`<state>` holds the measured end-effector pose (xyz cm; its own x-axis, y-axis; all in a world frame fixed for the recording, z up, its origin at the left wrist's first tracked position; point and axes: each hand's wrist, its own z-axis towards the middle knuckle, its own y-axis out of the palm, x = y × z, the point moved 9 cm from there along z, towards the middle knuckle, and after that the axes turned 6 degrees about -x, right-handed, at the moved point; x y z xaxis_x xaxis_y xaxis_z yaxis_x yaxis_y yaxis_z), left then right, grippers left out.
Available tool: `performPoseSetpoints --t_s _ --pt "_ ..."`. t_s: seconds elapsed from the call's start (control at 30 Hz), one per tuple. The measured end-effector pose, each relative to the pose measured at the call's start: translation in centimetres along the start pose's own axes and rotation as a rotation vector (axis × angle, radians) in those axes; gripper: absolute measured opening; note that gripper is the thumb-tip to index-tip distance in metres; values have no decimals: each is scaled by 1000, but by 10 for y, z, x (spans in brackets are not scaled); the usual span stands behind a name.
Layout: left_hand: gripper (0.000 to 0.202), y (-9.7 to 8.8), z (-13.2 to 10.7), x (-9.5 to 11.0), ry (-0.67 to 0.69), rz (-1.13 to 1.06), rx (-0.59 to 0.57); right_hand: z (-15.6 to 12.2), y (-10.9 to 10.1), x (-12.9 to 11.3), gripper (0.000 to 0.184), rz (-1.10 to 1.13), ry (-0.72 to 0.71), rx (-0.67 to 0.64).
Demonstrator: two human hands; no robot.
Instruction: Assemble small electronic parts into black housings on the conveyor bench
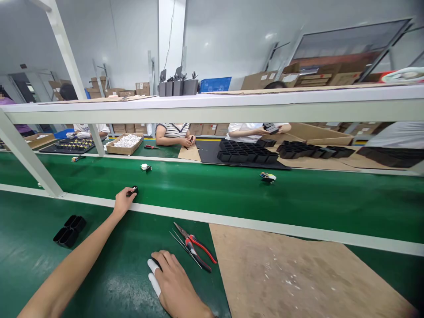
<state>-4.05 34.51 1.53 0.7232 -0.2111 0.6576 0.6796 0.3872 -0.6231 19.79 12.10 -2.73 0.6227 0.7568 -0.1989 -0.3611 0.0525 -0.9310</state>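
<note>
My left hand (123, 201) reaches over the white rail onto the green conveyor belt, with its fingers closed on a small black part (135, 191). My right hand (177, 282) rests low over the green bench, its fingers curled. White finger cots (154, 282) cover two of its digits. Something black (158, 263) shows between them, mostly hidden by the hand. Just beyond that hand lie red-and-black long-nose pliers (194, 247) and thin metal tweezers (185, 249). Left of my left forearm sits a cluster of black cup-like housings (69, 230).
Small electronic assemblies lie on the belt, one (267, 177) to the right and another (145, 167) nearer the middle. A cardboard sheet (298, 269) covers the bench at right. A white shelf beam (212, 115) crosses overhead. Co-workers sit opposite, near black housings (247, 152).
</note>
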Motion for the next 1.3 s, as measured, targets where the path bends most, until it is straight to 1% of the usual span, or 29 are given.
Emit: performPoseSetpoints --t_s 0.07,0.13,0.23,0.3,0.33,0.4,0.43,0.5,0.57,0.6,0.67,0.73,0.8,0.87,0.97,1.03,1.1,1.2,1.27,1.3 --pt "25 4 -7 3 17 12 4 0 -2 0 21 -4 -8 20" --pt "39 6 -24 11 53 29 2 -1 -2 -1 22 -8 -17 33" --pt "51 4 -62 30 125 74 -30 -2 2 0 26 -6 -26 45" --pt "51 -3 -92 44 177 108 -71 -2 4 0 32 -1 -33 56" --pt "50 -10 -106 50 198 124 -90 -2 5 0 35 -1 -40 64" --pt "45 -32 -129 56 223 155 -104 -2 5 -1 38 -14 -55 87" --pt "43 -47 -139 56 231 181 -93 -2 4 -2 39 -27 -62 99" --pt "38 -85 -153 49 247 278 -31 -2 2 -5 39 -60 -79 130" --pt "35 -125 -163 32 241 416 56 -3 1 -8 39 -90 -97 148" --pt "35 -145 -166 19 220 478 91 -2 1 -10 40 -99 -106 149" --pt "36 -178 -173 -9 147 579 126 0 4 -12 41 -104 -118 137" --pt "38 -202 -179 -34 83 647 139 3 6 -12 39 -99 -125 119" --pt "40 -215 -183 -48 43 686 125 9 7 -12 35 -98 -131 101" --pt "40 -217 -183 -55 19 710 93 15 5 -12 28 -110 -144 71" --pt "39 -209 -176 -55 -2 735 54 23 0 -15 18 -146 -173 34" --pt "37 -202 -167 -53 -11 734 46 25 -4 -16 17 -159 -185 37" --pt "33 -196 -157 -50 -2 691 50 23 -9 -17 19 -154 -183 69" --pt "27 -185 -141 -37 55 587 50 14 -11 -18 26 -149 -164 126" --pt "29 -171 -133 -21 105 527 32 9 -7 -19 31 -152 -146 141" --pt "28 -161 -130 -11 131 497 16 7 -4 -18 33 -153 -134 138"
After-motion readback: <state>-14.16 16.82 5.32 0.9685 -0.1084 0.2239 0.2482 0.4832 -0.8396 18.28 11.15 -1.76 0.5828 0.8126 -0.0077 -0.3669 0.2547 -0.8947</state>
